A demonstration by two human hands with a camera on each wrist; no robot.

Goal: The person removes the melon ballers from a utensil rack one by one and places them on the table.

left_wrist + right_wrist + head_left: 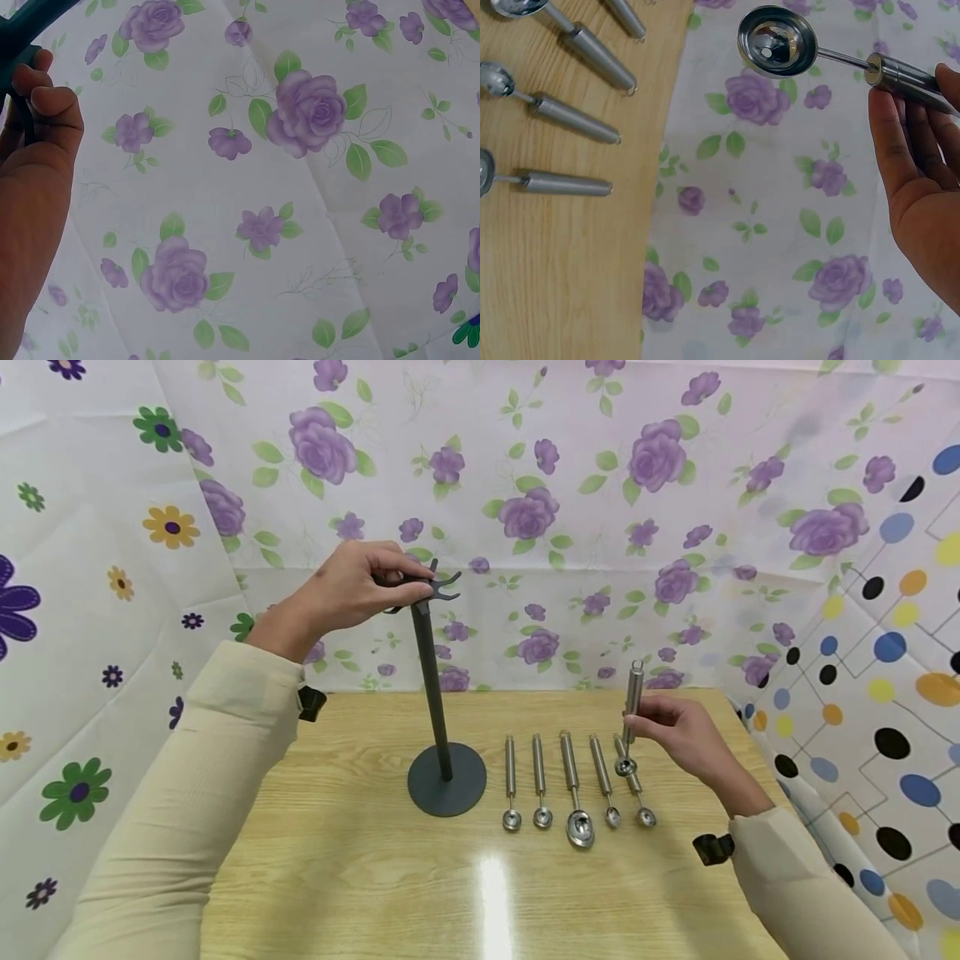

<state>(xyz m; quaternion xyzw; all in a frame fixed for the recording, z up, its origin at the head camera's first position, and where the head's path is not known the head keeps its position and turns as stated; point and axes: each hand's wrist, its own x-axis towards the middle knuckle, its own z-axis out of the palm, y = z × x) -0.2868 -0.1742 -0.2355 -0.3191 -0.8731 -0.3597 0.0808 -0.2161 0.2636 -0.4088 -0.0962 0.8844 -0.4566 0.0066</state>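
Note:
A dark stand (432, 693) with a round base rises from the table, pronged hooks at its top. My left hand (366, 582) grips these hooks, thumb and fingers on the prongs; in the left wrist view only part of that hand (37, 165) shows at the left edge. On the right, my right hand (678, 737) pinches a steel melon baller (635, 685) by its handle, bowl downward, above the table. Its round, shiny bowl (778, 41) is plain in the right wrist view. Beneath it lies another melon baller (646, 817), partly covered by the held one.
Several steel scoops lie in a row between the stand and my right hand, including a bigger oval one (580, 829). The wooden table (360, 877) ends at a flowered cloth (570, 635) behind, with patterned cloth walls (885, 760) at both sides.

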